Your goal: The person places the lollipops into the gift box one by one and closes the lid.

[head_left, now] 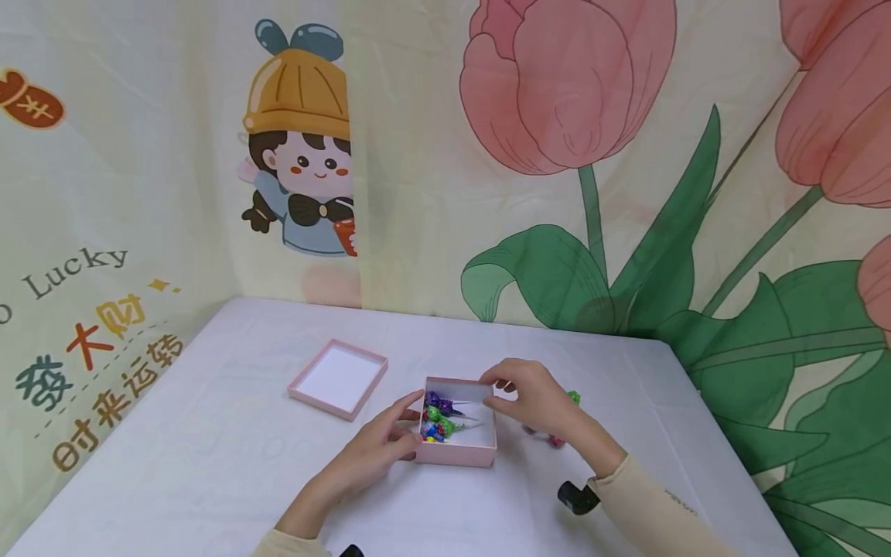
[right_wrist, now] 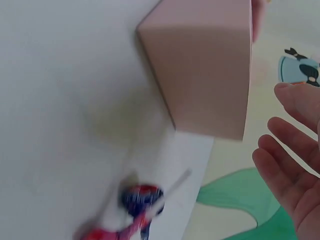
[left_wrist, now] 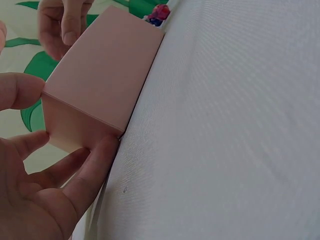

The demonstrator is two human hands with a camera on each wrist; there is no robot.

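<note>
Steady the lidless pink box (head_left: 455, 456) on the table (head_left: 230, 472) with relaxed left hand (head_left: 363, 452) touching its left wall; with right hand (head_left: 534, 391) empty and loose near the right rim, best align the wrapped lollipops (head_left: 436, 415) inside, heads leftward.

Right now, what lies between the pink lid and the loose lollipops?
The head view shows the open pink box, the left hand against one side, the right hand at the opposite side.
</note>
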